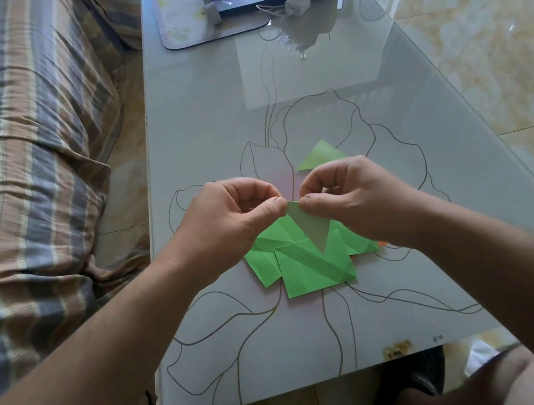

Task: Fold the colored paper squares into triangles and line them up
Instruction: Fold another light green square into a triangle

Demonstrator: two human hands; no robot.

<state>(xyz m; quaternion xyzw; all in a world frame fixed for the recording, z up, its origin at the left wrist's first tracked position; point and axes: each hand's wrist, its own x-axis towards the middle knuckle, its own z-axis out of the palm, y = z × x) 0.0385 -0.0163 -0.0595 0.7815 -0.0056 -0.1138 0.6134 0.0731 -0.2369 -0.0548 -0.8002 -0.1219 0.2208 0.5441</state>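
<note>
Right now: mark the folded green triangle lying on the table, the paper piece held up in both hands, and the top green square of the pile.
folded green triangle [320, 154], head view, centre.
held paper piece [311, 227], head view, grey face.
top green square [312, 270], head view, diagonal crease.

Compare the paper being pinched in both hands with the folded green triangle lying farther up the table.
The held paper is up off the table, pinched at its top by the left hand and right hand; the far triangle lies flat, untouched. The held paper shows a grey-looking face, the far triangle light green. The held paper points down, the far triangle points away. Both are triangular.
</note>
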